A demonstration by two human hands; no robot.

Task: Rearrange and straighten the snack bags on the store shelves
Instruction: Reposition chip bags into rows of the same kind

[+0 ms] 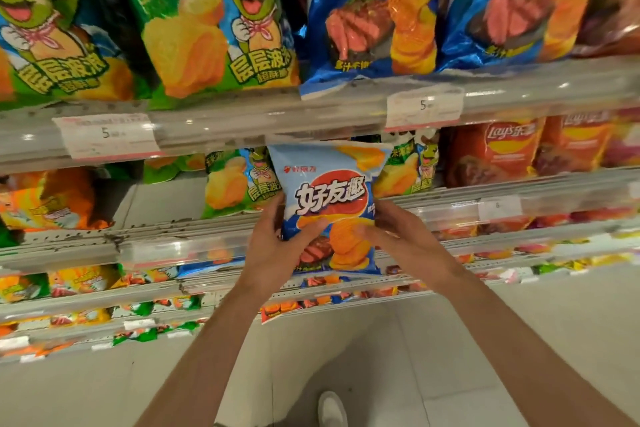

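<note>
Right now you hold the light-blue chip bag upright before the second shelf, your left hand and right hand curled round its lower sides. It is probably light, puffy, slippery film (fragile chips inside), so grip the side seams gently rather than squeezing the middle.

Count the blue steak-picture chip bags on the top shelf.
2. One blue bag stands at the centre of the top shelf, the other blue bag just to its right. More may sit hidden behind them.
</note>
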